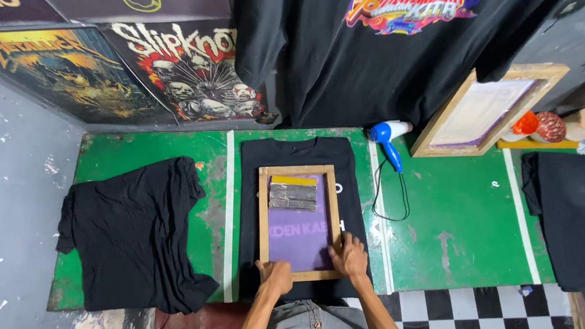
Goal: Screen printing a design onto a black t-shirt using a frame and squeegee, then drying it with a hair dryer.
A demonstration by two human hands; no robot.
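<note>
Here: wooden screen frame (299, 222) atop black shirt (351, 180) on green table (448, 221); left hand (275, 275) and right hand (349, 254) press its near edge, palms down. Squeegee (293, 193) inside. Best kept square, pressure even.

Black shirt (291, 154) mostly hidden — under the screen frame (298, 221).

I'm in a small screen-printing workshop. My bench (456, 234) is a paint-worn green top marked off with white strips, and a wooden print frame (299, 222) with purple mesh lies on a black shirt (291, 150). A spare frame (487, 111) leans by a blue dryer (384, 138). More black shirts (131, 237) lie around, a printed one (408, 24) hangs above, and band posters (183, 68) cover the wall.
</note>
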